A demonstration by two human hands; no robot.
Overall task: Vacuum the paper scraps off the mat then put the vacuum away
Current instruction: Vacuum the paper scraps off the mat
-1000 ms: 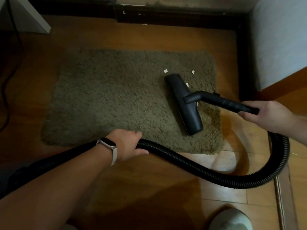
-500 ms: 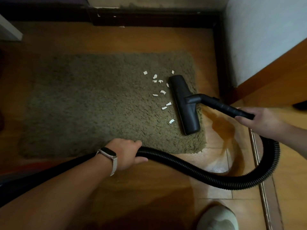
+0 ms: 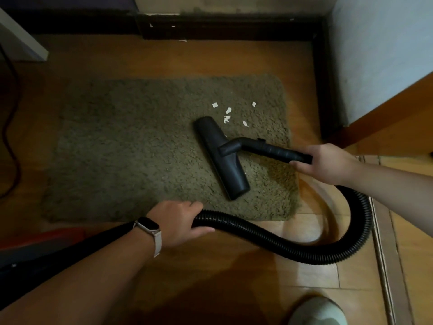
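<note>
Cord hangs at frame's 9 o'clock. Mat lies centre on the wood floor. Left hand, watch on its wrist, has fingers curled round the ribbed hose at mat's 6 o'clock edge. Floor nozzle sits flat on mat's right half, long axis 11-to-5. Paper scraps lie loose on the pile at nozzle's 1 o'clock, the nearest just beside its tip. Right hand, at 3 o'clock, is wrapped round the wand end. Hose loops through 4 o'clock. Shoe at 5 o'clock.
</note>
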